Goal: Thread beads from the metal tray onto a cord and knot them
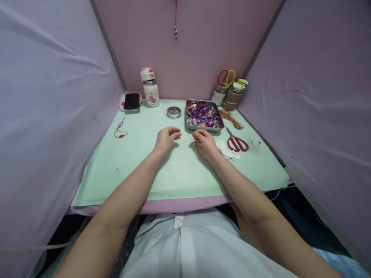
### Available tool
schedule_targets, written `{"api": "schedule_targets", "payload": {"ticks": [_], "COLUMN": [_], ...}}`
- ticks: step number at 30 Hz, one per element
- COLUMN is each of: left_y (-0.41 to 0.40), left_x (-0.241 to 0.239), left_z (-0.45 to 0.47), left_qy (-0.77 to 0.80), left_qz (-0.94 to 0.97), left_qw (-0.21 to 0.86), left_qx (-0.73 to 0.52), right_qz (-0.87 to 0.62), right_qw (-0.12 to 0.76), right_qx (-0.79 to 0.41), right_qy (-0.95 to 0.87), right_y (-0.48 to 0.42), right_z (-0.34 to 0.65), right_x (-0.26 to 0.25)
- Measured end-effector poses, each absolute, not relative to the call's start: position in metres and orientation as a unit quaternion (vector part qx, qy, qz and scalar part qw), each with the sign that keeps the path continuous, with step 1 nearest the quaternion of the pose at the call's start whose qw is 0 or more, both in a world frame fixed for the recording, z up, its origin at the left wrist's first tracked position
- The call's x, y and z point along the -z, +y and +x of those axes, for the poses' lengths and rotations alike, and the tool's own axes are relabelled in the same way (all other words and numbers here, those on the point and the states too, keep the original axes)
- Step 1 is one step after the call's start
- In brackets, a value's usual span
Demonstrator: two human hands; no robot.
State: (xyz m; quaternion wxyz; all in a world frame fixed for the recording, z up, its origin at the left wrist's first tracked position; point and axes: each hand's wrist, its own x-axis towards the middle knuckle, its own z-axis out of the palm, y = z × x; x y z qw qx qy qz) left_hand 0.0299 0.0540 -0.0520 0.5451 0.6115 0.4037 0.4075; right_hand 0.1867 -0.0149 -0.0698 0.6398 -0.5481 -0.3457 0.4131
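Observation:
My left hand rests on the pale green mat, fingers pinched on a small purple bead. My right hand lies a little to its right, fingers pinched on the end of a thin clear thread that runs between the two hands. Just beyond the right hand stands a metal tray filled with purple, red and clear beads.
Red scissors and a white tissue lie right of my right hand. Orange cords, two jars with scissors, a small round tin, a white bottle, a phone and a red-corded charm lie around. Fabric walls enclose three sides.

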Motion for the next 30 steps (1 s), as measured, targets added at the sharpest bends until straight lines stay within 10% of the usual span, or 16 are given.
{"api": "schedule_targets", "payload": {"ticks": [10,30], "left_y": [0.031,0.029], "left_x": [0.051,0.050], "left_z": [0.035,0.037], "left_qy": [0.389,0.416], "left_qz": [0.815,0.821], "left_qw": [0.304,0.275], "left_qx": [-0.305,-0.278], "right_qz": [-0.575,-0.602], "right_qw": [0.610,0.605], "right_qx": [-0.383,-0.354], "right_qy": [-0.388,-0.382], "right_y": [-0.013,-0.016], "right_z": [0.172,0.170], "right_x": [0.066,0.070]}}
